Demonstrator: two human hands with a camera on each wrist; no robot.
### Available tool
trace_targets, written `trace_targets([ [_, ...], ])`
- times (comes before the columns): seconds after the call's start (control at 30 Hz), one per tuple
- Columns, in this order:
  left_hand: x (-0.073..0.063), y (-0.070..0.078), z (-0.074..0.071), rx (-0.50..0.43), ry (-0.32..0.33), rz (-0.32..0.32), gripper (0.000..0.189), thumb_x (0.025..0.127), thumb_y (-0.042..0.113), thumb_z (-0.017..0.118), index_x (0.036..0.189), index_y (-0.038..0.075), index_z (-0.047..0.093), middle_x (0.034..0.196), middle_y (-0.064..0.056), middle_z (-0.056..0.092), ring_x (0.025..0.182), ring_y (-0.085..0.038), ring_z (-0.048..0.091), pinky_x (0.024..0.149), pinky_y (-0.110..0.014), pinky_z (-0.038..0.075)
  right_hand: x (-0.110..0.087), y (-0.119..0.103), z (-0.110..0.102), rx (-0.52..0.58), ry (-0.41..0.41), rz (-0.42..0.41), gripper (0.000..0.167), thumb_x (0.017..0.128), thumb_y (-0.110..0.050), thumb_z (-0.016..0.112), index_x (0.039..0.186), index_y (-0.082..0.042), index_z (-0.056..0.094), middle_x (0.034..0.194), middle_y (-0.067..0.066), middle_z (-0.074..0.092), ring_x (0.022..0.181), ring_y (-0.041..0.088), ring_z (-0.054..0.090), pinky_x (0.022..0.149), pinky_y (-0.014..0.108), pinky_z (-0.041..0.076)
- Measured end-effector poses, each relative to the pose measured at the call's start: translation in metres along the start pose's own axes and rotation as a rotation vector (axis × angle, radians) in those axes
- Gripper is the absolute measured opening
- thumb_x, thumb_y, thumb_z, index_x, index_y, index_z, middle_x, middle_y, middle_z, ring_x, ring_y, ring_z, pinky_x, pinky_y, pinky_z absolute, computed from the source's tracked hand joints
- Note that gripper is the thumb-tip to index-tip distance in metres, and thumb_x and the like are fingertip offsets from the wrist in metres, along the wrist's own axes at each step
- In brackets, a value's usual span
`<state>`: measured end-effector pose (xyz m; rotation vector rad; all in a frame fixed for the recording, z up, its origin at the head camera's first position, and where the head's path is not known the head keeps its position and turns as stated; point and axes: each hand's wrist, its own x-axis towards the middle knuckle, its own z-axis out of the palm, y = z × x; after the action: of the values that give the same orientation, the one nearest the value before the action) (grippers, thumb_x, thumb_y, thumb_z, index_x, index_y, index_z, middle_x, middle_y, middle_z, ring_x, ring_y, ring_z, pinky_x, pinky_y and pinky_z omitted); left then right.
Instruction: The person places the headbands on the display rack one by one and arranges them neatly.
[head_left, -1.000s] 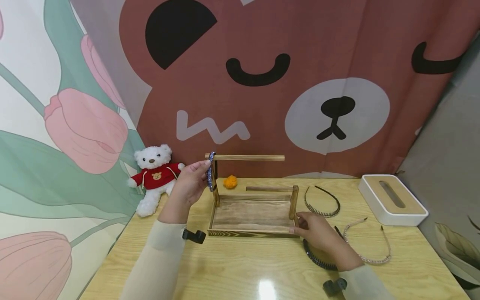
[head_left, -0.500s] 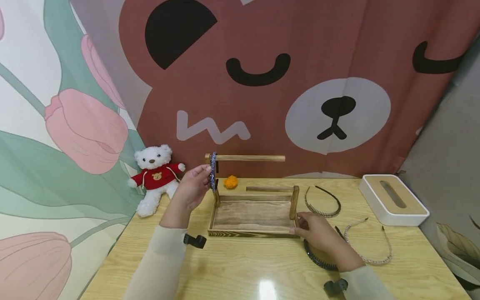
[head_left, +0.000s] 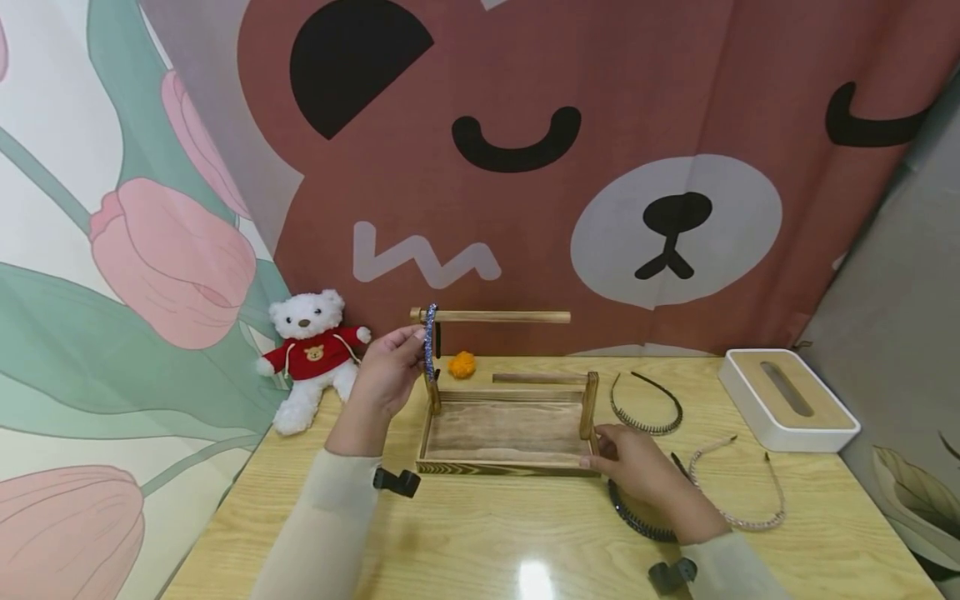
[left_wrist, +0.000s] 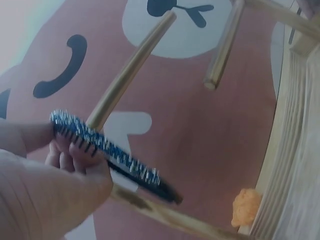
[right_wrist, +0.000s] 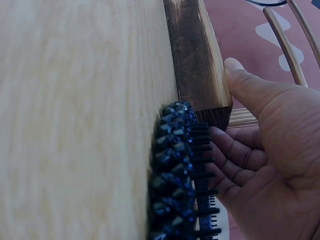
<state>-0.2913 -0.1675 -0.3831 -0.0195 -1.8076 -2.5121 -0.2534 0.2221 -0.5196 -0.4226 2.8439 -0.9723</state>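
Blue-glitter headband [head_left: 429, 343] stood near-vertical at the nine-o'clock end of the upper rod [head_left: 502, 317], pinched by my nearer left hand [head_left: 390, 367]; at four o'clock, my right hand [head_left: 632, 460] gripped the wooden rack [head_left: 510, 468].

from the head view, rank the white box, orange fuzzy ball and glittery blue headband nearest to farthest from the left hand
1. Glittery blue headband: held in the left hand.
2. Orange fuzzy ball: just right of that hand, behind the wooden tray.
3. White box: wood-topped, over at the table's right side.
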Motion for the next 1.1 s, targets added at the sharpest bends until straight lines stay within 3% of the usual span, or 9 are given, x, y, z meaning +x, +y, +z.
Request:
trace_targets([
  [0.1,0.003,-0.002,0.008,0.006,0.079,-0.001,0.016,0.114,0.01,0.058,0.115,-0.001,0.07,0.085,0.003,0.065,0.078,-0.01,0.058,0.073,-0.022,0.052,0.0,0.001,0.0,0.002,-0.002,0.001,0.071,0.099,-0.042,0.082,0.148,0.006,0.062,0.113,0.002,0.074,0.102,0.016,0.07,0.089,0.044,0.064],
  [0.33,0.008,-0.005,0.018,-0.061,0.265,0.009,0.02,0.109,0.01,0.067,0.092,0.012,0.077,0.076,0.004,0.067,0.07,-0.008,0.059,0.064,-0.02,0.049,-0.001,0.001,0.0,-0.005,-0.003,-0.004,0.073,0.099,-0.044,0.082,0.148,0.006,0.062,0.112,0.001,0.074,0.101,0.015,0.07,0.088,0.044,0.064],
  [0.57,0.012,-0.004,0.023,-0.121,0.38,0.086,0.018,0.103,0.008,0.076,0.087,0.014,0.082,0.071,0.005,0.072,0.064,-0.005,0.063,0.059,-0.018,0.05,-0.001,0.003,-0.001,-0.035,0.014,-0.018,0.069,0.099,-0.039,0.082,0.147,0.006,0.062,0.112,0.002,0.075,0.101,0.015,0.07,0.09,0.044,0.063],
  [0.7,0.014,-0.005,0.024,-0.133,0.412,0.113,0.018,0.101,0.007,0.078,0.085,0.013,0.082,0.068,0.005,0.072,0.062,-0.005,0.064,0.059,-0.018,0.052,-0.001,0.004,-0.001,-0.045,0.019,-0.022,0.067,0.1,-0.038,0.082,0.147,0.007,0.062,0.113,0.003,0.075,0.101,0.016,0.071,0.09,0.044,0.063],
  [0.93,0.014,-0.005,0.022,-0.152,0.407,0.13,0.02,0.101,0.005,0.077,0.084,0.013,0.081,0.075,0.005,0.071,0.069,-0.007,0.065,0.067,-0.019,0.059,-0.002,0.003,-0.001,-0.025,0.013,-0.008,0.072,0.099,-0.042,0.081,0.148,0.007,0.061,0.113,0.003,0.075,0.102,0.016,0.071,0.091,0.045,0.064],
  [1.03,0.01,-0.007,0.013,-0.086,0.393,0.124,0.01,0.104,0.009,0.075,0.095,0.008,0.079,0.08,0.004,0.072,0.076,-0.009,0.067,0.071,-0.02,0.059,-0.001,0.003,0.0,-0.017,0.018,-0.02,0.073,0.099,-0.042,0.081,0.148,0.007,0.061,0.112,0.003,0.076,0.101,0.017,0.071,0.091,0.045,0.064],
  [1.1,0.005,-0.01,0.001,0.05,0.358,0.106,0.013,0.107,0.012,0.071,0.105,0.001,0.077,0.086,0.001,0.073,0.083,-0.012,0.068,0.075,-0.021,0.059,0.0,0.002,0.001,-0.013,0.023,-0.032,0.072,0.099,-0.041,0.082,0.148,0.008,0.061,0.112,0.004,0.076,0.101,0.017,0.072,0.092,0.045,0.064],
])
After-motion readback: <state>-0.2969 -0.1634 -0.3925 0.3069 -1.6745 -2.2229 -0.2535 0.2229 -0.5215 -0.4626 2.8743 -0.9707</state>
